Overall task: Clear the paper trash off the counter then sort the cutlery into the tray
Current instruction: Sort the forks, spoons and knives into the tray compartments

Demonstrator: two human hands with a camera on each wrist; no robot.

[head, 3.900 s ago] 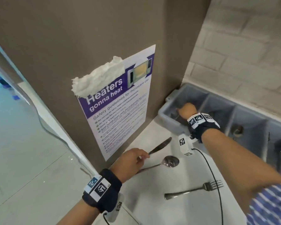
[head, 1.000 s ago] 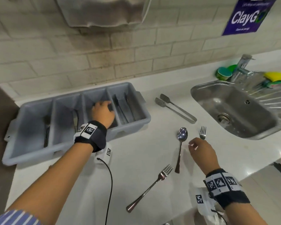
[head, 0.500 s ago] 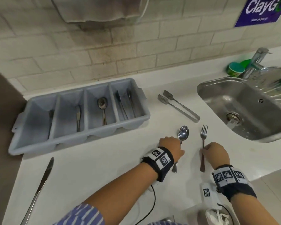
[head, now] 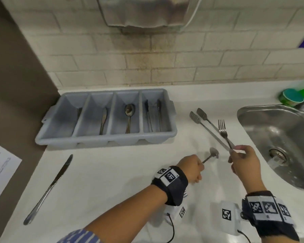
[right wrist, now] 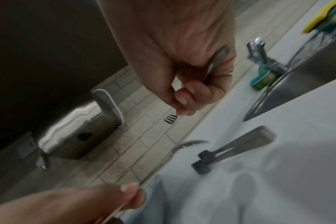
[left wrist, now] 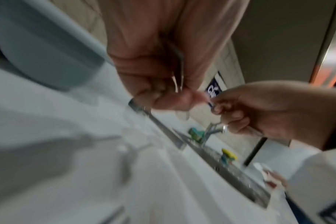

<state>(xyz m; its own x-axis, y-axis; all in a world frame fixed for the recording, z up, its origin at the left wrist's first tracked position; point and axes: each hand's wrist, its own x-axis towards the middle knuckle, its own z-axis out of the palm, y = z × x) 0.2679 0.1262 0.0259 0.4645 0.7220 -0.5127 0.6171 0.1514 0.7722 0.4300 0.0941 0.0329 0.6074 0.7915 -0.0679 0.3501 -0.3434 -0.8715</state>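
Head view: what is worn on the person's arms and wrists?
Each wrist carries a dark band, left and right, with black-and-white square code tags. A white tagged box with a thin black cable hangs below each. A blue-and-white striped sleeve covers the left upper arm.

White counter (head: 112, 181) with grey cutlery tray (head: 47, 137), a knife (head: 49, 186), tongs (head: 202, 123).

left wristband (head: 170, 184): black, square-code tags | white camera box (head: 225, 217) | striped blue sleeve (head: 77, 236)
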